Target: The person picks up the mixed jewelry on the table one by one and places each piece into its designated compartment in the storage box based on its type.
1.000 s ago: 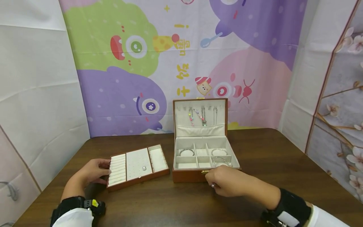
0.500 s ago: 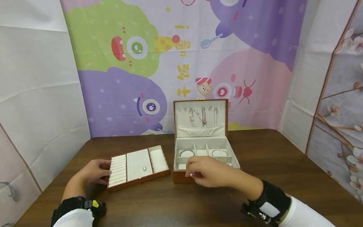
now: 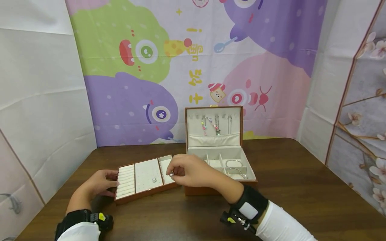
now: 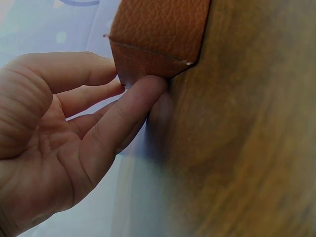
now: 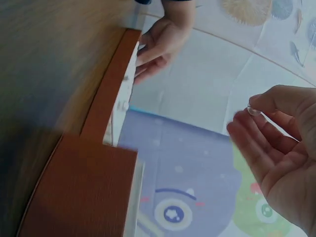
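My right hand [image 3: 193,170] is raised over the right end of the jewelry tray [image 3: 144,171], pinching a small pearl earring [image 5: 254,110] between thumb and fingertip. The tray lies on the table, with ring rolls at its left, a dotted earring panel in the middle and a narrow compartment at its right. A matching pearl earring [image 3: 154,179] sits on the panel. My left hand [image 3: 99,183] rests at the tray's left end; in the left wrist view its extended fingertips touch the brown end wall.
Right of the tray stands an open jewelry box [image 3: 250,177], partly covered by my right hand. Bracelets [image 3: 233,163] lie in its compartments. Necklaces [image 3: 217,126] hang inside the raised lid. A patterned curtain [image 3: 135,110] is behind the brown table [image 3: 169,217].
My right hand has moved left from the front of the jewelry box to above the tray's right end, the earring still between its fingers. The left hand and the tray have stayed put.
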Demonstrator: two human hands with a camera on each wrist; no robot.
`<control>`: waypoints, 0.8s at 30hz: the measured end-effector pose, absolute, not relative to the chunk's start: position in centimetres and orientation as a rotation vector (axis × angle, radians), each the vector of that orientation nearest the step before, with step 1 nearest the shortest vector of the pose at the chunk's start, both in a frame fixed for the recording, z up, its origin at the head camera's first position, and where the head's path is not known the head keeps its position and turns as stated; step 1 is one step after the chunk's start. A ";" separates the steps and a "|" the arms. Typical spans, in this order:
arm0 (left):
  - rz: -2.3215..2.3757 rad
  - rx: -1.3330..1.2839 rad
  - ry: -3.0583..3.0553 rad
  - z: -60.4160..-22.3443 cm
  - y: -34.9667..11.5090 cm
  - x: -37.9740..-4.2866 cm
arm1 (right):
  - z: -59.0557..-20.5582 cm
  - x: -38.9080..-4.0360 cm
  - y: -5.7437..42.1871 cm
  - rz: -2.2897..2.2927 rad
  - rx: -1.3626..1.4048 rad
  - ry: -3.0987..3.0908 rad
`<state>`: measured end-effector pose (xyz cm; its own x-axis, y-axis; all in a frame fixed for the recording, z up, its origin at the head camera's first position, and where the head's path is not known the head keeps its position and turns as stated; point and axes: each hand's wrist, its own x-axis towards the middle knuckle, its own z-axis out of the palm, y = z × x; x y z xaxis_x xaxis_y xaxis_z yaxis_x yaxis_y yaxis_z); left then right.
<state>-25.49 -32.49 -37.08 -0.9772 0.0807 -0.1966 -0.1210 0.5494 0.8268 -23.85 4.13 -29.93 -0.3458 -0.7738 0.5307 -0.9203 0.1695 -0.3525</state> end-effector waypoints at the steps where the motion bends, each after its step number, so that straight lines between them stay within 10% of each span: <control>1: 1.402 -0.033 2.572 -37.1 -32.5 -25.5 | -29.9 -23.9 3.7 0.930 1.632 -2.200; 24: 1.399 -0.073 2.580 -37.3 -32.6 -25.5 | -34.2 -26.5 -3.6 0.895 1.170 -2.478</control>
